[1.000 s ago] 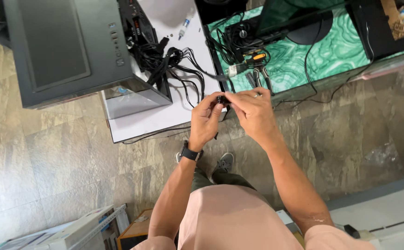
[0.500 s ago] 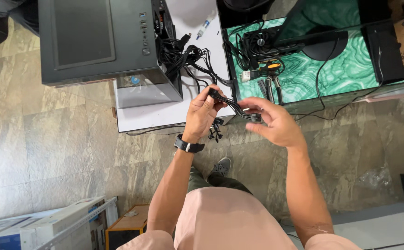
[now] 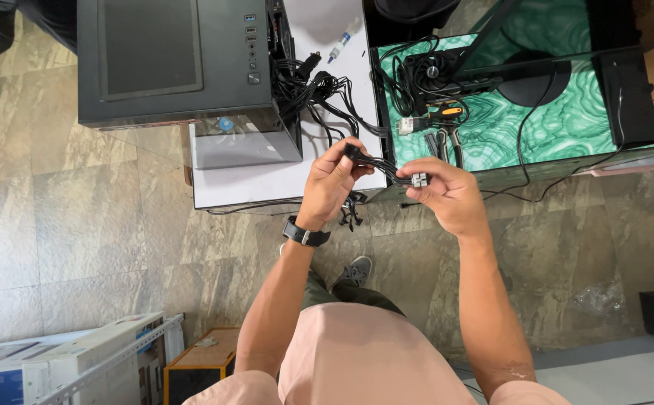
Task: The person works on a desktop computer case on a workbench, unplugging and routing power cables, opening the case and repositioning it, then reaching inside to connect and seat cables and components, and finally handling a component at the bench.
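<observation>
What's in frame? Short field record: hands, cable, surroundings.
left hand: grips black cable bundle
right hand: pinches pale connector at bundle's end
computer case: dark, on white table, loose cables beside it
green mat: holds fan part, screwdriver
wrist: black watch on left

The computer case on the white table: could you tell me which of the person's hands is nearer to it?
Left. The left hand holds the black cable just beside the computer case; the right hand, pinching the cable's connector, is farther off.
</observation>
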Demonstrator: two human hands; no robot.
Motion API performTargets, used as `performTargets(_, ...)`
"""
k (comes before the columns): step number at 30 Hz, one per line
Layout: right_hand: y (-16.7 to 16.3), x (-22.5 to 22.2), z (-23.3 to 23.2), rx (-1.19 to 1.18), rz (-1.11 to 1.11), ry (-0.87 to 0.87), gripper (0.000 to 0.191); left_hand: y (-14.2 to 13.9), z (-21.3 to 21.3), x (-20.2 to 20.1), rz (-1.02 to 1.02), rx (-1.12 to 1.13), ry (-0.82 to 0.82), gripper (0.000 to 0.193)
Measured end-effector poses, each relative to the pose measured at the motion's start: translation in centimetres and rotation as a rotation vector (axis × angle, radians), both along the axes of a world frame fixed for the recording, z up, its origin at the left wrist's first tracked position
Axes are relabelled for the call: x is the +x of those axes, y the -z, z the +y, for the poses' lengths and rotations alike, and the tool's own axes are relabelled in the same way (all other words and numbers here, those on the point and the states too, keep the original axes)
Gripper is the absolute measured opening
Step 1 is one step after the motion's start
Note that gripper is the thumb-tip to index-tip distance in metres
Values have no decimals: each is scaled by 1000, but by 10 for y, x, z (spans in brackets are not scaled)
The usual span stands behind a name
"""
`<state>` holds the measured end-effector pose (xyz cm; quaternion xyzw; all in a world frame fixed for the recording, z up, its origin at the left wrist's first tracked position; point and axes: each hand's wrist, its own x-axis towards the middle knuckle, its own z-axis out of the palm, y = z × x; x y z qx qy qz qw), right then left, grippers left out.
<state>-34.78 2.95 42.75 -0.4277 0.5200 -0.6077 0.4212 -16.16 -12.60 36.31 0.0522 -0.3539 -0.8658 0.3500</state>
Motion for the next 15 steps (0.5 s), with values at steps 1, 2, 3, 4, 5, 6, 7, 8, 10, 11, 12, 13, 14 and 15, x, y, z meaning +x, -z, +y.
performTargets(1,1,1,-1,47,-45,39,29,-1,0,2,-7,-6,2,31)
performTargets(2,1,1,-2,-8,-84,56,31,-2,-1,3,-6,3,14,30)
performTargets(3,2,2,-3,-62,-123,72,33,-5,-2,6,-5,12,26,30)
performTargets(4,2,3,-5,-115,-163,86,35,-7,-2,8,-5,23,37,29)
performTargets(5,2,3,-6,-117,-157,95,35,-11,-2,9,-1,-4,30,29)
performTargets(6,2,3,-8,-121,-150,104,34,-16,-3,11,3,-33,23,30)
performTargets(7,1,4,-10,-126,-143,111,34,-21,-3,12,7,-63,14,31)
performTargets(8,0,5,-12,-174,-108,104,33,-26,-3,12,-95,-118,-61,34)
performTargets(10,-3,9,-19,-277,-39,96,33,-39,-4,10,-298,-233,-208,41)
performTargets(11,-5,12,-22,-262,38,128,33,-45,-3,12,-396,-413,-312,39)
performTargets(12,-7,16,-24,-247,115,161,33,-51,-1,14,-495,-593,-415,37)
performTargets(13,-10,19,-27,-232,192,196,33,-56,0,16,-594,-774,-515,35)
performTargets(14,-13,23,-30,-201,235,202,32,-61,0,17,-544,-719,-435,35)
performTargets(15,-16,26,-34,-170,278,207,31,-65,1,18,-495,-662,-357,35)
